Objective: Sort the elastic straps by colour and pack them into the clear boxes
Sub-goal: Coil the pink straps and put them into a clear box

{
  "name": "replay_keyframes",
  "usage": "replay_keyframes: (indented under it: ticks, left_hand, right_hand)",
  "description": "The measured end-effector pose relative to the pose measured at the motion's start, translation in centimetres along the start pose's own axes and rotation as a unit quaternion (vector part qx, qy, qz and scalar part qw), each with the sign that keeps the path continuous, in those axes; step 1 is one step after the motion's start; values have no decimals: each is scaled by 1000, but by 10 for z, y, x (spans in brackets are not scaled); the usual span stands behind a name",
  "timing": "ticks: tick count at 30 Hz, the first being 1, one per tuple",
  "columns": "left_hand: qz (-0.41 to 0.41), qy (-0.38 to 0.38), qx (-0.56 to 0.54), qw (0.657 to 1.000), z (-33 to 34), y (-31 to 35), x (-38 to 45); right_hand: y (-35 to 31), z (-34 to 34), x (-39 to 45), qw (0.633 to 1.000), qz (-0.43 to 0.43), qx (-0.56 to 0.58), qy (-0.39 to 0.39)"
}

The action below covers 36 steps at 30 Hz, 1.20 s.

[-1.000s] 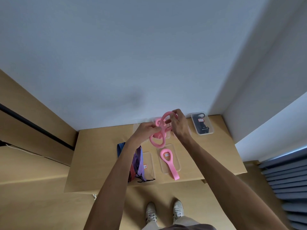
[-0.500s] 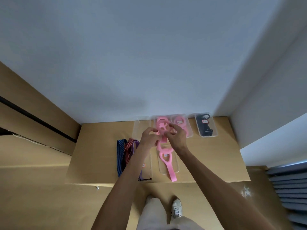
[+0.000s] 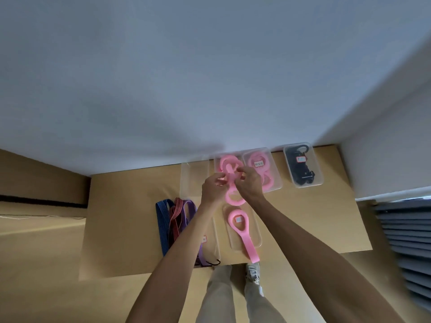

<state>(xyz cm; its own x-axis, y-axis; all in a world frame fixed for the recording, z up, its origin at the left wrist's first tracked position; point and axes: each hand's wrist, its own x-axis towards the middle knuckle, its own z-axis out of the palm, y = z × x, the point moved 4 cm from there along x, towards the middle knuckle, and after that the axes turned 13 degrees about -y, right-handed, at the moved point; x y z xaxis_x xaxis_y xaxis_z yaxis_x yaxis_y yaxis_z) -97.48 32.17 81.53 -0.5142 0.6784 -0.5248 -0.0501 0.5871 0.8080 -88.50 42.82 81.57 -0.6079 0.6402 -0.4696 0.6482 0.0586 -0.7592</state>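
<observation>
Near the frame's centre, the left hand (image 3: pixel 213 188) and right hand (image 3: pixel 250 183) pinch a coiled pink strap (image 3: pixel 231 180) over an open clear box (image 3: pixel 227 164), while a pink-filled box (image 3: pixel 262 170) and a black-filled box (image 3: pixel 303 167) look packed and the striped straps (image 3: pixel 175 220) at lower left remain unsorted.

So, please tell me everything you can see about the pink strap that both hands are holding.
The pink strap is a flat, soft-looking elastic band, coiled into several loops. The left hand and the right hand pinch it at its middle, fingers curled. Its far loops lie in an open clear box by the wall; its near loop hangs out over the table. No label is visible on it.
</observation>
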Motion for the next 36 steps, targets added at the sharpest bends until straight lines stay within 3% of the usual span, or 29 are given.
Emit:
replay_keyframes:
  ticks: [5,11,14,17,21,24,28,33,36]
  left_hand:
    - [17,14,69,997,-4,-10,50]
    - [29,14,123,992,-1,-26,72]
    - [59,15,171,983,-2,-27,76]
    - [109,24,277,954,0,-28,74]
    - [189,69,427,882,2,-22,74]
    - [155,37,479,863,1,-26,80]
    - [81,-7,545,834,3,-34,87]
    - [71,13,576,814,1,-35,97]
    - [78,18,578,812,3,-32,96]
  right_hand:
    - [5,17,47,999,19,-31,-1]
    - [20,32,65,995,-37,-91,29]
    - [25,42,69,992,-50,-115,-13]
    - [26,47,66,973,-55,-226,-17]
    - [18,42,59,947,-126,-293,26]
    - [20,40,59,935,-153,-319,-5]
    - [36,45,69,908,-105,-396,-93]
    - [43,55,75,877,-75,-464,-99]
    - [35,54,76,886,-84,-446,-94]
